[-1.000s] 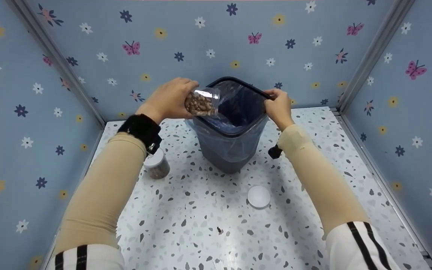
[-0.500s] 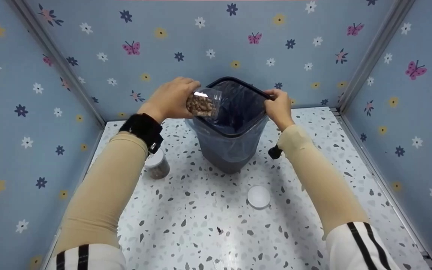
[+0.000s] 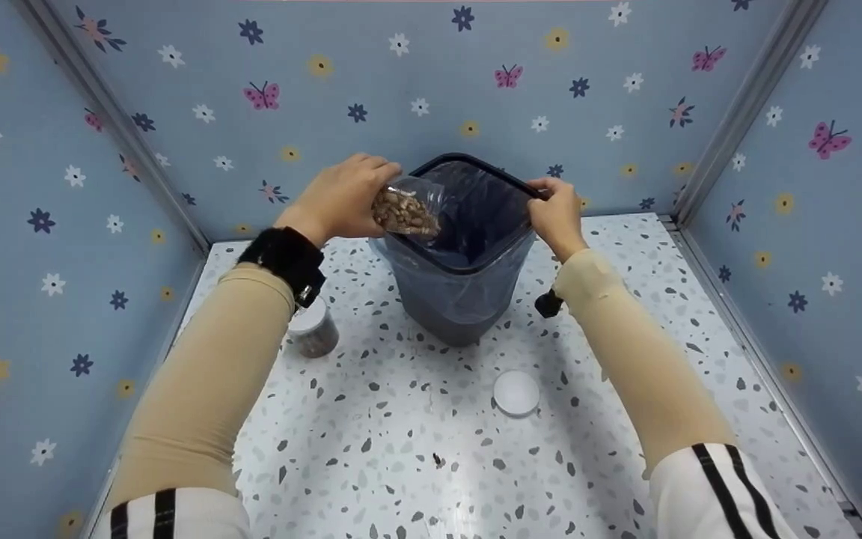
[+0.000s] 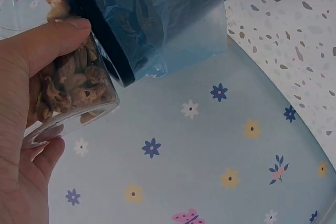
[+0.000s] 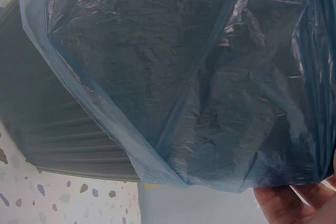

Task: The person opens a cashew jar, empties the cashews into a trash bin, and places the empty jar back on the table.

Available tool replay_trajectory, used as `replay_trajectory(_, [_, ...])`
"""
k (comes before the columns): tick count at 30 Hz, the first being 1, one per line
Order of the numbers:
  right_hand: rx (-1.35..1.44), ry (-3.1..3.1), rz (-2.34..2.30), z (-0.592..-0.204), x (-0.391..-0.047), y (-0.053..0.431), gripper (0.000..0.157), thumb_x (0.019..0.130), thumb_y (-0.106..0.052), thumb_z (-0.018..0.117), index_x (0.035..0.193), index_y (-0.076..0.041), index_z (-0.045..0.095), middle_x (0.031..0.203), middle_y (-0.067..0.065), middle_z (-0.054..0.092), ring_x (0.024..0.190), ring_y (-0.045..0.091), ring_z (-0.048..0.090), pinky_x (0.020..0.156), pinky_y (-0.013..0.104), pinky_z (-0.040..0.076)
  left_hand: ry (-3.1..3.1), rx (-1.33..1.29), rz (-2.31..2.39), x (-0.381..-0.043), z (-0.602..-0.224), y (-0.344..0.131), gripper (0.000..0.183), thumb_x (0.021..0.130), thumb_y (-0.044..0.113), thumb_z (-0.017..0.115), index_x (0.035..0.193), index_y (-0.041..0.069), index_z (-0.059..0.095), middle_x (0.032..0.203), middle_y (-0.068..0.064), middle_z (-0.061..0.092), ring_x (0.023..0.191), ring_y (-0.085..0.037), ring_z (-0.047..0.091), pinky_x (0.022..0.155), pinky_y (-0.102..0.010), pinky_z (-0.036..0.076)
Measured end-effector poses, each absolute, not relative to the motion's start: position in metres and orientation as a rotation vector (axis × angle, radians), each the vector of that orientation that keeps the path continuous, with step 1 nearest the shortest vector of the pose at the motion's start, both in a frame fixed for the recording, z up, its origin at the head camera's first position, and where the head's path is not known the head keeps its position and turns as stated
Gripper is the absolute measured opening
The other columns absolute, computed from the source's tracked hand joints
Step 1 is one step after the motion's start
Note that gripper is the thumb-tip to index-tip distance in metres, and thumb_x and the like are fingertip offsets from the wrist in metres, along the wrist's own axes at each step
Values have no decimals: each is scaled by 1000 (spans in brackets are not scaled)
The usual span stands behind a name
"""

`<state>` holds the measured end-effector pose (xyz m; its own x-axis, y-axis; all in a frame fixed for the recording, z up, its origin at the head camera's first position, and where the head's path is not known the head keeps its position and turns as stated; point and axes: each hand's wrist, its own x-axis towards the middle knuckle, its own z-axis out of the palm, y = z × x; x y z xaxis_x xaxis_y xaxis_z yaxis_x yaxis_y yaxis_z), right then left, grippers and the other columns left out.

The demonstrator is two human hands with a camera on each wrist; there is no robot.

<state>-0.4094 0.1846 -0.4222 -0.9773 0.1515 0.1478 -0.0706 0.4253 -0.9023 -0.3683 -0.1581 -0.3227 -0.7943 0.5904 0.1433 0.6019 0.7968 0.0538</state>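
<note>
In the head view, my left hand (image 3: 345, 196) grips a clear jar (image 3: 407, 206) by its base end and tilts it over the left rim of a grey trash bin (image 3: 455, 323). Brown dried pieces (image 4: 79, 87), perhaps dried mushrooms, fill much of the jar; in the head view they lie toward its mouth. A blue plastic bag (image 5: 173, 77) lines the bin and folds over its outside. At the bin's right corner, my right hand (image 3: 557, 215) pinches the black rim (image 3: 509, 178), its fingers partly hidden in the right wrist view.
A second jar (image 3: 314, 332) with a white lid stands left of the bin, partly behind the left wrist. One loose white lid (image 3: 516, 393) lies on the speckled table (image 3: 401, 449). A dark crumb (image 3: 438, 460) sits near the front. Patterned walls (image 3: 371, 82) enclose three sides.
The jar tips further, and the brown pieces slide toward its mouth over the bin. My left hand shifts slightly right; my right hand stays at the rim.
</note>
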Motion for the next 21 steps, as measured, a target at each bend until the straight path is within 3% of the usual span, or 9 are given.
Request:
replay_trajectory(7, [-69,-2475,1570,-423,-409,184,44,98,0,52,136,-4,72,128,20,74,103,25,65,84,32,51,-2877,-951,-181,-368,-324,-159,93,76,18,92,158,2,51,158,-21,56,147,-42,50,125,-60,44])
replay_trajectory(14, [-68,-2475,1581,-422,-409,184,42,98,-1,53,137,-3,71,133,20,74,113,27,66,92,36,54,-2864,-954,-181,-368,-323,-161,91,76,18,91,156,1,52,156,-21,58,145,-42,52,124,-60,45])
replay_trajectory(21, [-73,-2466,1551,-422,-410,184,42,96,-1,54,132,-5,75,124,18,77,101,23,66,83,29,52,-2870,-957,-127,-367,-321,-161,92,79,19,91,159,1,49,160,-22,55,149,-43,49,124,-59,46])
